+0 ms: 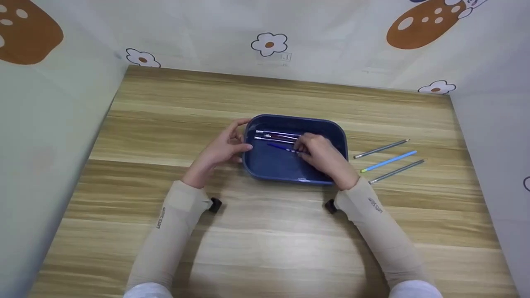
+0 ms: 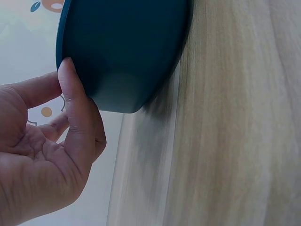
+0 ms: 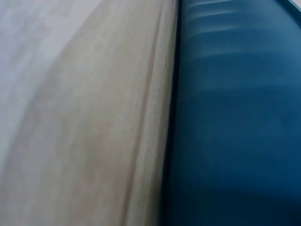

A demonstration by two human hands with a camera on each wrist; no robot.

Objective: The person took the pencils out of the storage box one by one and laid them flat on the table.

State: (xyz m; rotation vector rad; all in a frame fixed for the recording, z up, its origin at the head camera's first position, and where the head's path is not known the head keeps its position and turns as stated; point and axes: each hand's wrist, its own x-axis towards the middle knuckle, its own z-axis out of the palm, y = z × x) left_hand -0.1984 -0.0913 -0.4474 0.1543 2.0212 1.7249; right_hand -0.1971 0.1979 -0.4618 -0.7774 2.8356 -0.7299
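A dark blue rectangular tray [image 1: 281, 169] with rounded corners sits on the wooden table. My left hand [image 1: 222, 147] holds its left end, thumb over the rim; in the left wrist view, the left hand's fingers [image 2: 77, 117] bend against the tray's outer wall [image 2: 127, 52]. Inside the tray, my right hand [image 1: 321, 154] pinches the right end of a slim dark blue pen-like stick [image 1: 279, 146] with pale marks. Several thin sticks [image 1: 265, 135] with shiny ends, one dark red, lie along the tray's far side, partly behind the right hand. The right wrist view shows only tray wall [image 3: 235, 132] and table.
Right of the tray, a grey pencil [image 1: 383, 149], a bright blue pencil [image 1: 389, 161] and another grey pencil [image 1: 397, 171] lie side by side, slanted. Pale walls with flower prints [image 1: 269, 44] rise behind the table [image 1: 265, 240] and at both sides.
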